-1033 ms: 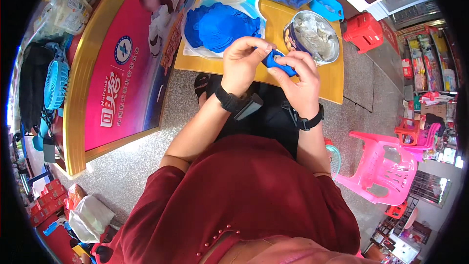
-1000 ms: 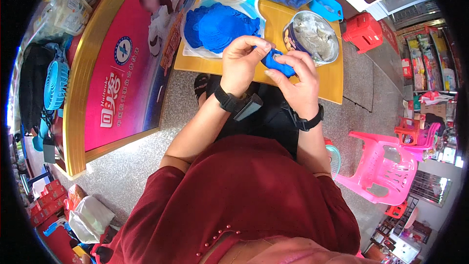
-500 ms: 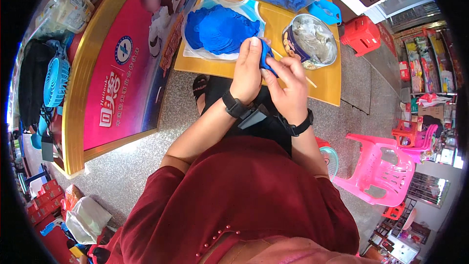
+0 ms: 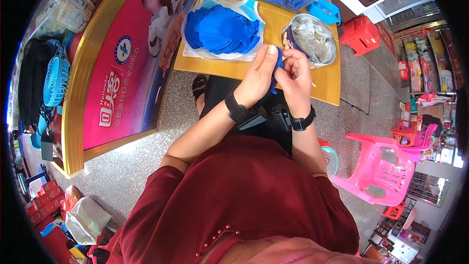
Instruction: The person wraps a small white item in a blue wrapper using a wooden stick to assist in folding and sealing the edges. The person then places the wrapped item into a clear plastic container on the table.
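Observation:
Between both hands, just over the table's near edge, is a small piece of blue fabric (image 4: 277, 71). My left hand (image 4: 258, 78) is closed on it, thumb pressed along its upper side. The fingers of my right hand (image 4: 296, 76) pinch it from the other side, curled and partly hiding it. Ahead and to the left, a heap of flat blue fabric pieces (image 4: 222, 29) lies on a white and light-blue cloth (image 4: 246, 55). A round tin (image 4: 318, 41) with crumpled pale plastic in it stands just beyond my right hand.
The yellow wooden table (image 4: 325, 95) also carries a clear plastic box (image 4: 273, 0) of blue pieces and a bright blue plastic item (image 4: 325, 9). A red stool (image 4: 360, 35) stands right of it. A pink chair (image 4: 378, 168) is nearer on the right, a printed counter (image 4: 127, 63) on the left.
Both hands have shifted slightly right and toward me with the blue fabric. The piece now stands more upright between them, and the right fingers are more curled.

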Motion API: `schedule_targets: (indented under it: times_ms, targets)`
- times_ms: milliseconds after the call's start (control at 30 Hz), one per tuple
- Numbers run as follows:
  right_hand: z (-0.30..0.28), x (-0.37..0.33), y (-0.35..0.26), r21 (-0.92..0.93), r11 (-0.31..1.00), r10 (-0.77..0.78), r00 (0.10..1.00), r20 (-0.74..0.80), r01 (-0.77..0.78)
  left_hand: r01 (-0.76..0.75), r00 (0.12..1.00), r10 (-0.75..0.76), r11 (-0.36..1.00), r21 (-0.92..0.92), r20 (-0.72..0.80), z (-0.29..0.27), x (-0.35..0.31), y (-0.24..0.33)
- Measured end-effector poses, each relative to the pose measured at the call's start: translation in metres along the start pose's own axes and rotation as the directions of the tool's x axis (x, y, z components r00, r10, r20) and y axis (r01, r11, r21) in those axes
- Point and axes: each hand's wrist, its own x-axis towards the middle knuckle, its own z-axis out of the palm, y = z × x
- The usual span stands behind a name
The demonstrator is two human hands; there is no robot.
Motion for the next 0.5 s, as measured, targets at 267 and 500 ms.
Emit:
schedule_targets:
  times_ms: [267, 500]
  targets:
    - [0.01, -0.004, 0.01, -0.071, 0.987, -0.156, 0.974, -0.167, 0.146, -0.09, 0.996, 0.091, 0.995, 0.042, -0.019, 0.0, 0.0, 0.001]
    - [0.005, 0.001, 0.007, -0.356, 0.907, -0.299, 0.939, -0.172, 0.224, -0.108, 0.987, 0.136, 0.957, 0.269, -0.089, -0.005, 0.004, -0.003]
